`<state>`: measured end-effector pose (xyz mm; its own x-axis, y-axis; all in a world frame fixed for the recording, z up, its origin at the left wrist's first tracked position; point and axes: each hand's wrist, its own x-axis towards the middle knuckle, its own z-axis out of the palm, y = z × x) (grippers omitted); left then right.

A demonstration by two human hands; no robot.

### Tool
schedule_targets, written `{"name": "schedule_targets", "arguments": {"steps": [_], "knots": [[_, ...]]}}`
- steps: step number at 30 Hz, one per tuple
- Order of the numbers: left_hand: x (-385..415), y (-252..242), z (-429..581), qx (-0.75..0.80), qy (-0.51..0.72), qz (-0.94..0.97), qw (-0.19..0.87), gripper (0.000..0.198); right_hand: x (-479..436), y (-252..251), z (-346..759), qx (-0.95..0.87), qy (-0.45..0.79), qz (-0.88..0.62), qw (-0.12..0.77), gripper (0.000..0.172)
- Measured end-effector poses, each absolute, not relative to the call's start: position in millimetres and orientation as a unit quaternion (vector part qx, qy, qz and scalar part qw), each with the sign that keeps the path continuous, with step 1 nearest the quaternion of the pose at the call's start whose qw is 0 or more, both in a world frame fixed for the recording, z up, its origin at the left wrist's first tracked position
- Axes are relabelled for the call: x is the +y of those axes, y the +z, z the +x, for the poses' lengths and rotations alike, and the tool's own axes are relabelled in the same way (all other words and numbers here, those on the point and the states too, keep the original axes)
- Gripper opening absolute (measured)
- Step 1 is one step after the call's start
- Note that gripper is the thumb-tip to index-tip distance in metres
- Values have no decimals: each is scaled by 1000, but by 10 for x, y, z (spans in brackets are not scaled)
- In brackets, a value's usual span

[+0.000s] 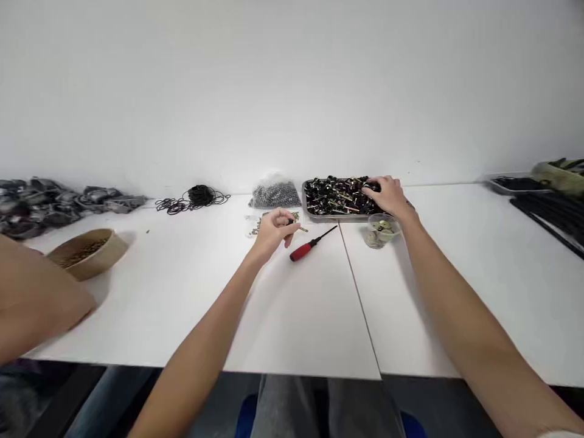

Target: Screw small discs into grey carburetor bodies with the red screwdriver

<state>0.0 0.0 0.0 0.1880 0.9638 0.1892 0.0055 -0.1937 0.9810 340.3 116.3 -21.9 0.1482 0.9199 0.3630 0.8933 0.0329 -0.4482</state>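
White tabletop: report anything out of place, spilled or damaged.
One tiny brownish piece lies alone to the right of the round tan bowl, apart from the small brassy pieces inside it; it may be a stray. Nothing looks clearly damaged.

Black cord [201,194] (loosely looped) near a grey pile [68,204]

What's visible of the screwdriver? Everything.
The screwdriver has a red handle, black at both ends, and a slim, dark, metal-looking shaft. It lies diagonally on the white table, handle nearer the camera, tip pointing rightward and away, toward the tray. Neither the left hand nor the right hand touches it. Tip shape is too small to tell.
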Motion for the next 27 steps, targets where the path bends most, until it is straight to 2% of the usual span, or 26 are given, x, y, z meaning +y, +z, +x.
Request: {"name": "schedule_targets", "arguments": {"steps": [10,27], "knots": [[5,-8,-21,406,485,600,490,29,1180,-282,3429,-642,13,-653,401,30],[18,-17,-33,404,484,603,489,28,1149,-263,3430,-624,17,-595,506,21]]}}
